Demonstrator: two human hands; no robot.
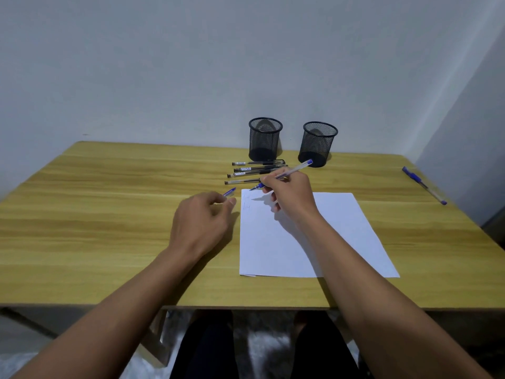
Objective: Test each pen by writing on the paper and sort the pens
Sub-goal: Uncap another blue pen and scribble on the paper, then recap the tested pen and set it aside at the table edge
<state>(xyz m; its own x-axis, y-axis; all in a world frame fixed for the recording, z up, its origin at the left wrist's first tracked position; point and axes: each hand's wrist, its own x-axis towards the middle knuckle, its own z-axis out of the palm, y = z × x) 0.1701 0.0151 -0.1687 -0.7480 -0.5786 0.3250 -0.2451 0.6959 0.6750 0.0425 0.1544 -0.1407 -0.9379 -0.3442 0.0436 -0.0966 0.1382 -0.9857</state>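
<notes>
Taking twelve o'clock as the wall side of the wooden table (109, 214), a white sheet of paper (341, 242) lies flat a little toward three o'clock of the table's middle, its near edge close to the six o'clock rim. Both bare forearms reach in from six o'clock. The left hand (200, 222) rests on the wood just beside the paper at its nine o'clock side, fingers curled, thumb and forefinger pinching a small blue pen cap (229, 192) that points toward one o'clock. The right hand (289, 195) sits over the paper's eleven o'clock corner, its fingers pinched in a writing grip round a clear blue pen (295, 169). That pen is tilted, with its blue end up toward two o'clock. The tip is down at the sheet's far left corner, and its shadow falls a little apart from it on the paper.

Two black mesh cups stand upright at twelve o'clock near the wall: the left cup (264, 139) and the right cup (317, 144), near each other but apart. Just in front of the left cup four black pens (254, 170) lie in a row, parallel, running from nine to three, partly hidden by the right hand. Another blue pen (423, 185) lies alone near the table's three o'clock edge, well apart from the rest. Faint blue scribbles (246, 202) mark the paper below the held pen's tip
</notes>
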